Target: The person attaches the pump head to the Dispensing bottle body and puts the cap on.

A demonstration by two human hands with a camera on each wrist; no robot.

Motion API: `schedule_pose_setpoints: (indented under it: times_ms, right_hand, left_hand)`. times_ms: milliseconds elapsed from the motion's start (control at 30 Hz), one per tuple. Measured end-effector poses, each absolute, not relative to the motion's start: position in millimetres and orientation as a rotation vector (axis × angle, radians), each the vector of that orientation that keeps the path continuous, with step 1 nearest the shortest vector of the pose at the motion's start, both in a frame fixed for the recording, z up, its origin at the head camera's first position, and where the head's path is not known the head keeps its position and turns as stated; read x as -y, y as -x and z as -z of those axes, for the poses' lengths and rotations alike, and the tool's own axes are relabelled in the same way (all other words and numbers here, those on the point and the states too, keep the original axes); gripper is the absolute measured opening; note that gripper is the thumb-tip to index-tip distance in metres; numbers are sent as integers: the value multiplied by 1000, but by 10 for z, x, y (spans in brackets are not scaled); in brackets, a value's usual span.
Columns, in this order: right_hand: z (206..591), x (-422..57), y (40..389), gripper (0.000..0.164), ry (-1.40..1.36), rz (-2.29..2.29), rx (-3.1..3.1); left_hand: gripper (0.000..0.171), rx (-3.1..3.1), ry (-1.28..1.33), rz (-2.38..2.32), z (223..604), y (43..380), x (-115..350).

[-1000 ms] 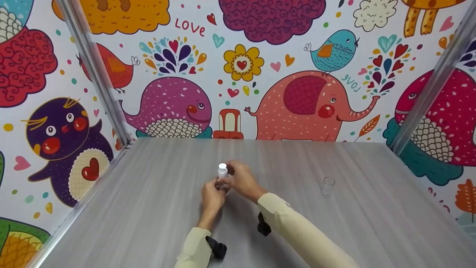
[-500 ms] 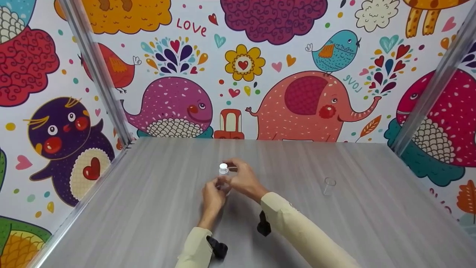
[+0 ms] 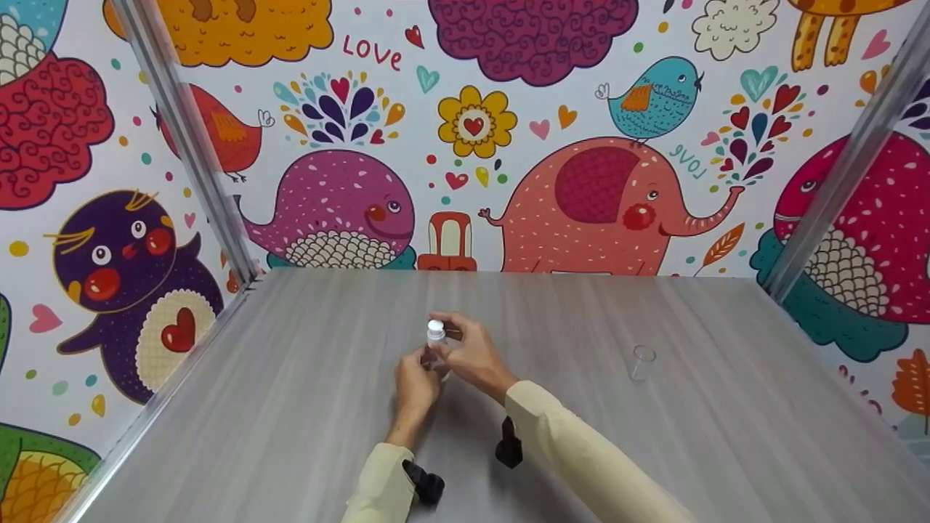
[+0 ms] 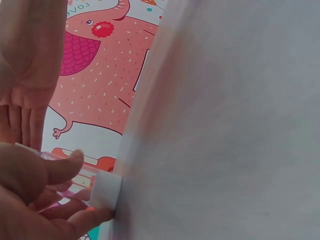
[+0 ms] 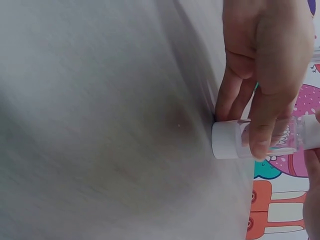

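A small clear bottle with a white base [image 5: 225,141] and a white top [image 3: 436,328] stands upright on the table. My left hand [image 3: 416,385] grips its clear body, thumb and fingers on opposite sides, as the right wrist view shows. Around the white top, the fingers and thumb of my right hand [image 3: 474,357] pinch it from two sides. The left wrist view shows the left hand [image 4: 50,195] low by the base, with the right hand [image 4: 27,65] above. Much of the bottle's body is hidden by my hands in the head view.
Off to the right stands a small clear, cup-like cylinder [image 3: 641,363] on the grey wood-grain table [image 3: 290,407]. Metal posts [image 3: 185,145] and walls printed with cartoon animals enclose the table at the back and sides.
My right hand's fingers have shifted slightly around the bottle's white top, reaching further behind it. My left hand and the bottle stay in place.
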State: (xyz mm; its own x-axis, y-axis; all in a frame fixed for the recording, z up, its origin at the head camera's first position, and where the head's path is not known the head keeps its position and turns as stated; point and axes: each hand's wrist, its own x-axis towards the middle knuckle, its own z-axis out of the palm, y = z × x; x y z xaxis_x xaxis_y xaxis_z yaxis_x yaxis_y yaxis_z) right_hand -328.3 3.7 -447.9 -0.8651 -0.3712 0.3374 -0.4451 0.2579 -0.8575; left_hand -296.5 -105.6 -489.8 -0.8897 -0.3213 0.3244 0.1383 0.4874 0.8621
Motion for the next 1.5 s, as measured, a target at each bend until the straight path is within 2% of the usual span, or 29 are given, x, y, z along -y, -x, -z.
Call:
schedule_pose_setpoints:
  times_ms: [967,1333,1500]
  right_hand:
    - [4554,-35,3304,40,-728,-1591,2426]
    - [4573,-76,3303,51,-715,-1580,2465]
    - [4582,-85,3288,51,-728,-1605,2436]
  left_hand:
    - [21,2331,-206,1391,4880,2964,1056]
    - [20,2314,-242,1410,4870,2961,1037]
    - [21,2284,-227,1430,4884,2965,1037]
